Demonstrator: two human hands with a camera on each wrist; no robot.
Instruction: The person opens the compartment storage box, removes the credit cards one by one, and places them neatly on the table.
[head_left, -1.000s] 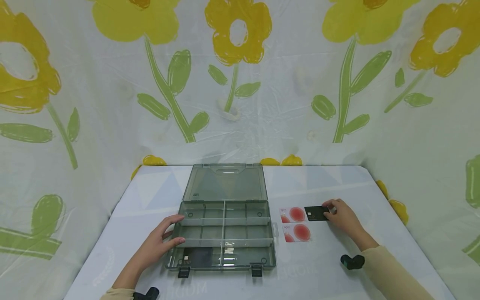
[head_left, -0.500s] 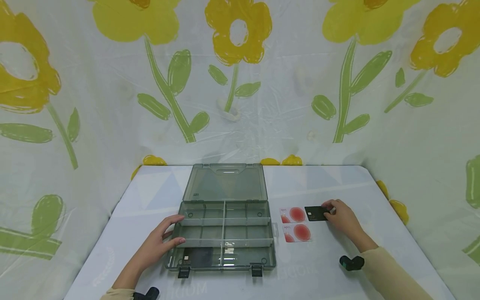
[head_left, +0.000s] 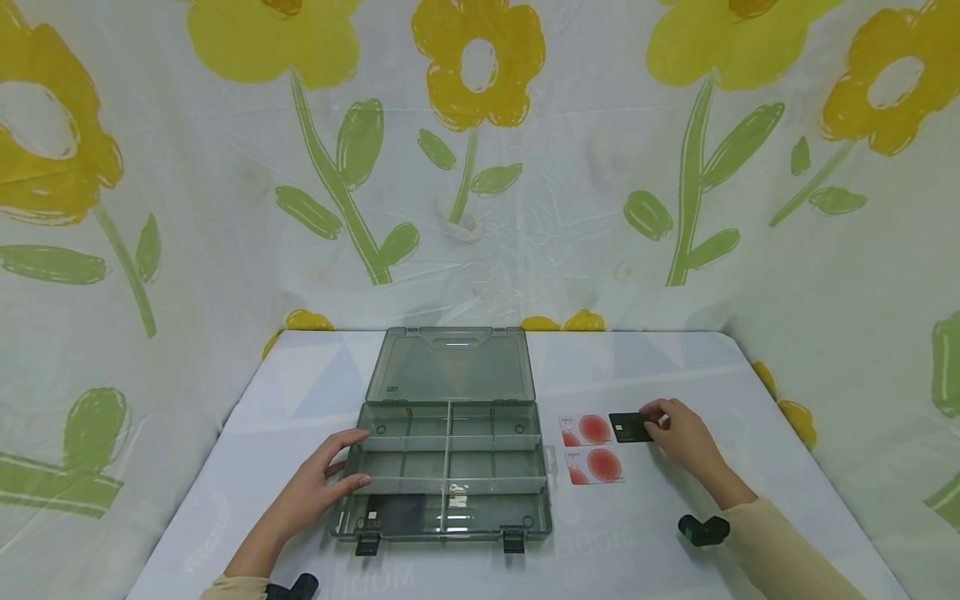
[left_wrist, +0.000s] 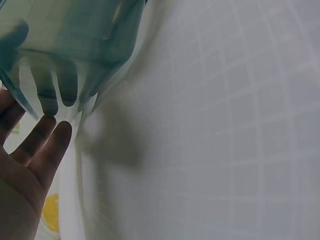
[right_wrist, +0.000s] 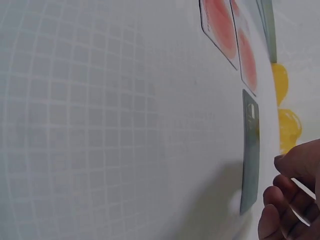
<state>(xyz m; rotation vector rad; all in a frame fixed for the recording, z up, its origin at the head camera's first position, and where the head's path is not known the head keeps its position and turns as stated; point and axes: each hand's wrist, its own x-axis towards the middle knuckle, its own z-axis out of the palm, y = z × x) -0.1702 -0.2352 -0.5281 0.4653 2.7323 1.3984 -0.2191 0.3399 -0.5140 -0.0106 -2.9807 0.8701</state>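
Observation:
A smoky clear divided storage box (head_left: 447,462) lies with its lid (head_left: 452,367) folded back. My left hand (head_left: 318,483) spans the box's left side, thumb and forefinger over the rim. In the left wrist view its straight fingers (left_wrist: 54,145) are at the outer wall. A dark card (head_left: 396,515) lies in the front left compartment. Right of the box, a black card with a chip (head_left: 628,427) is flat on the table. My right hand (head_left: 681,432) is over that card's right end, fingers loosely bent. In the right wrist view they appear apart from the card.
Two white cards with red circles lie right of the box, an upper red card (head_left: 587,430) and a lower red card (head_left: 595,466). Two black latches (head_left: 513,542) hang at the box's front. A flowered cloth (head_left: 555,208) rises behind the table (head_left: 622,558).
My right hand has shifted very slightly left over the black card. The left hand and the box have stayed where they were.

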